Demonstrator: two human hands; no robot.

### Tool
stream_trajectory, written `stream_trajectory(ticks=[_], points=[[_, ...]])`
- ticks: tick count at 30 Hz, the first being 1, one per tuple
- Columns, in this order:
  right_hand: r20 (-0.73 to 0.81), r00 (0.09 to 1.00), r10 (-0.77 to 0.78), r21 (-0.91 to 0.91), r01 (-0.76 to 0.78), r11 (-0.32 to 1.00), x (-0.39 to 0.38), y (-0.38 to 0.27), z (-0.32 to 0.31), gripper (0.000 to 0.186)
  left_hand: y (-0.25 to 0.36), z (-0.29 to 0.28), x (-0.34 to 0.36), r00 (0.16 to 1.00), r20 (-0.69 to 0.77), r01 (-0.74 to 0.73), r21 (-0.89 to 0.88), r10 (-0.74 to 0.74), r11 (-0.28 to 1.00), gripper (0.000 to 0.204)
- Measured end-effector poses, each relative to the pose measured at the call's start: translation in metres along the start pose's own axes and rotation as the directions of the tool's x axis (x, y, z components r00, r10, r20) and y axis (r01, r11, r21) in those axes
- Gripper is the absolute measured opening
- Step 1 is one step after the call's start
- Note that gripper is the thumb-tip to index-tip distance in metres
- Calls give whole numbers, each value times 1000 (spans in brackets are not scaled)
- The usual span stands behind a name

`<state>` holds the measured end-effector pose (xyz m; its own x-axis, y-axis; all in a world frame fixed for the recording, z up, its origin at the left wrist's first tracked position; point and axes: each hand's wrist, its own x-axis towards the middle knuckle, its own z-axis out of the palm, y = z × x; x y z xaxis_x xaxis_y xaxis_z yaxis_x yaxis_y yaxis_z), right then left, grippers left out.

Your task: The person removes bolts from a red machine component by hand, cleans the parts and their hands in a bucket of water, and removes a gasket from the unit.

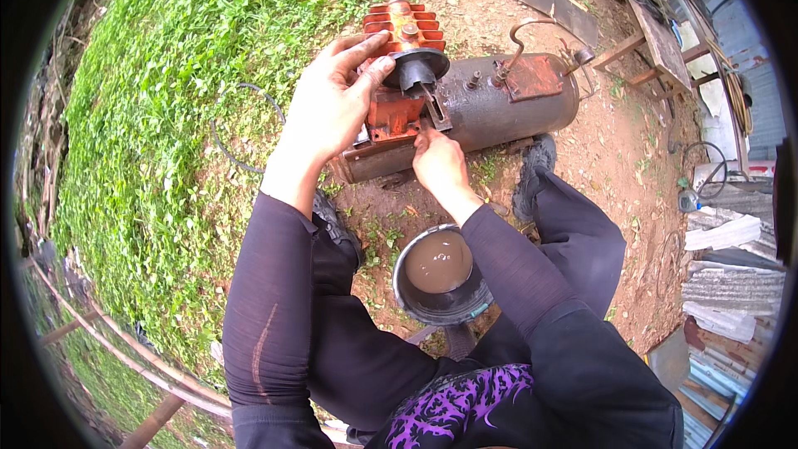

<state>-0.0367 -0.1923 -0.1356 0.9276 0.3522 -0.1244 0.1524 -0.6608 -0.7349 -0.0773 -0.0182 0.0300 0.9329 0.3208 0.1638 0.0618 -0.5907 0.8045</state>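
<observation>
An air compressor with an orange finned pump head sits on a dark, grimy cylindrical tank in front of me. My left hand reaches in from the left, its thumb and fingers closed on the edge of a black round flanged piece over the orange housing. Below that piece, a slotted metal part slants downward. With its fingers bent together, my right hand works at the lower end of this part, by the housing's opening. Its fingertips are partly hidden, so what they pinch is unclear.
Between my legs stands a dark bucket of murky brown water. A curved pipe rises from the tank. Boards lie behind it, a wooden bench stands far right, and corrugated sheets lie at right. Grass covers the left.
</observation>
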Motion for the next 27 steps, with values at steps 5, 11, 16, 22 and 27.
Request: stream_trajectory(ticks=[5, 11, 16, 22, 27], points=[[-8, 1000, -27, 19, 27, 999, 5, 12, 2, 29, 2, 0, 0, 1000, -9, 2, 26, -2, 1000, 40], [-7, 999, 45, -4, -45, 999, -14, -2, 12, 28, -5, 3, 0, 1000, -5, -11, 33, 11, 999, 41], [11, 998, 64, -19, -64, 998, -1, -4, 5, 29, -8, 4, 3, 999, -21, -33, 39, 34, 999, 40], [-1, 997, 77, 26, -77, 997, 1, 1, 1, 30, -10, 4, 3, 997, -21, -70, 73, 71, 995, 40], [22, 998, 54, 9, -54, 998, -1, -8, 10, 29, -13, 4, 3, 1000, -12, -10, -54, 9, 998, 44]])
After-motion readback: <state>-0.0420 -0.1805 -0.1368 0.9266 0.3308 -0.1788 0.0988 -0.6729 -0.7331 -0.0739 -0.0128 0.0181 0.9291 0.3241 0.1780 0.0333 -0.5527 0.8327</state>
